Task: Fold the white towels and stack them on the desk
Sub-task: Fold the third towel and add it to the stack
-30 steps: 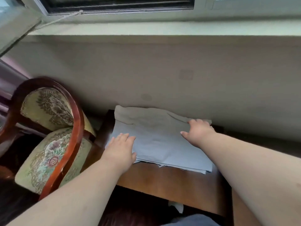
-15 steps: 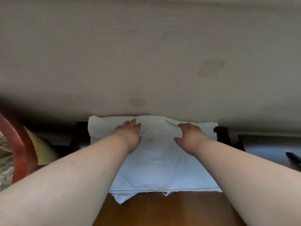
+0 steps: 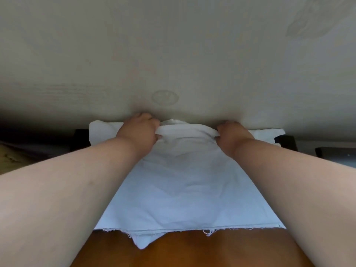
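Observation:
A white towel lies spread on the brown wooden desk, reaching from its near part to the wall. A second layer of white cloth peeks out under its frayed near edge. My left hand grips the towel's far edge on the left, fingers curled round bunched cloth. My right hand grips the same far edge on the right. Between the two hands the far edge is lifted into a raised fold.
A pale wall rises straight behind the desk, touching the towel's far edge. Dark furniture sits at the right. A patterned chair cushion shows at the far left.
The camera came closer and tilted down. Both hands slid from flat on the towel's middle to its far edge and curled round the cloth, lifting it.

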`<state>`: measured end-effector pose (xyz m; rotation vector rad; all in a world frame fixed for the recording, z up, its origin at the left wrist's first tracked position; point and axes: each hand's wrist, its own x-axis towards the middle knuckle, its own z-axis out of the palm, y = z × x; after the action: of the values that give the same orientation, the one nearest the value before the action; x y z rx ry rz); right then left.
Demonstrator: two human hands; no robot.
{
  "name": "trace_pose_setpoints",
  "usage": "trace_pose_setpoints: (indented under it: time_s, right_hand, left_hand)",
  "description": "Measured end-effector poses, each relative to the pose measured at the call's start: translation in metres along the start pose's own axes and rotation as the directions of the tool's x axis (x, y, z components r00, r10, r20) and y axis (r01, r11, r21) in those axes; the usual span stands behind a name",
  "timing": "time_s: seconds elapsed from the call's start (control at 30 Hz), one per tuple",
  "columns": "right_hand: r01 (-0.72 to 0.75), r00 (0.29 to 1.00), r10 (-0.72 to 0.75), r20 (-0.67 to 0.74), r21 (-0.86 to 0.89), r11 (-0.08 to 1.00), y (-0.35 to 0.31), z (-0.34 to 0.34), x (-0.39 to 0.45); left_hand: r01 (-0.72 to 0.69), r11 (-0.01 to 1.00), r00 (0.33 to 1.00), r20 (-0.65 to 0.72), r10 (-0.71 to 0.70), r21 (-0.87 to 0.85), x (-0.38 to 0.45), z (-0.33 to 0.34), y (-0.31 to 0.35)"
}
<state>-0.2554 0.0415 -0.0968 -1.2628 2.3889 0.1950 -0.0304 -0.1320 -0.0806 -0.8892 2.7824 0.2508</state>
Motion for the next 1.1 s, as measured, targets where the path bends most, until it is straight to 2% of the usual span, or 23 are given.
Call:
trace_pose_setpoints:
  time_s: [0.1,0.2,0.33,0.37,0.4,0.47,0.53,0.6,0.7,0.77,0.9,0.97,1.03,1.1]
  right_hand:
    - [0.018,0.999,-0.014,-0.045,0.102,0.995,0.012,-0.001,-0.014]
    - [0.089,0.996,-0.088,-0.018,0.055,0.995,0.025,-0.005,-0.035]
    - [0.083,0.961,-0.055,0.273,-0.093,0.992,0.039,-0.004,-0.065]
    - [0.052,0.955,-0.023,0.295,-0.090,0.995,0.038,-0.003,-0.073]
    - [0.005,0.964,0.006,0.266,-0.038,0.999,0.036,-0.004,-0.082]
    - [-0.126,0.989,0.104,0.106,0.217,0.968,0.028,-0.009,-0.102]
    - [-0.193,0.974,0.225,-0.010,0.483,0.854,0.018,-0.019,-0.129]
    - [-0.214,0.953,0.301,-0.031,0.634,0.743,0.007,-0.030,-0.163]
    - [-0.159,0.937,0.347,-0.041,0.834,0.528,-0.015,-0.050,-0.223]
    - [-0.133,0.924,0.382,-0.024,0.915,0.380,-0.031,-0.071,-0.261]
    - [-0.021,0.897,0.441,0.019,1.000,0.000,-0.044,-0.115,-0.329]
    - [0.047,0.917,0.400,0.013,0.989,-0.140,-0.043,-0.134,-0.363]
    - [0.107,0.924,0.383,-0.021,0.973,-0.205,-0.041,-0.148,-0.397]
    - [0.147,0.872,0.485,-0.068,0.981,-0.128,-0.038,-0.157,-0.431]
  left_hand:
    - [-0.049,0.999,0.999,-0.001,0.049,0.018,-0.019,-0.004,-0.002]
    - [-0.108,0.993,0.991,0.082,0.105,0.037,-0.034,-0.011,-0.001]
    - [-0.149,0.984,0.921,0.376,0.102,0.097,-0.056,-0.015,0.002]
    - [-0.134,0.985,0.909,0.409,0.079,0.108,-0.062,-0.015,0.005]
    - [-0.095,0.992,0.909,0.414,0.051,0.086,-0.068,-0.017,0.010]
    - [0.012,0.999,0.935,0.356,0.004,-0.041,-0.080,-0.025,0.025]
    - [0.110,0.970,0.969,0.240,-0.056,-0.219,-0.095,-0.043,0.045]
    - [0.154,0.920,0.982,0.162,-0.101,-0.361,-0.116,-0.064,0.068]
    - [0.094,0.863,0.994,0.102,-0.050,-0.496,-0.154,-0.098,0.108]
    - [0.037,0.791,0.996,0.083,0.018,-0.611,-0.179,-0.120,0.136]
    - [0.006,0.557,0.990,0.082,0.112,-0.831,-0.207,-0.172,0.180]
    - [-0.039,0.522,0.992,0.030,0.123,-0.852,-0.211,-0.196,0.196]
    - [-0.097,0.517,0.986,-0.012,0.165,-0.850,-0.217,-0.216,0.219]
    - [-0.173,0.508,0.965,-0.041,0.260,-0.844,-0.229,-0.233,0.249]
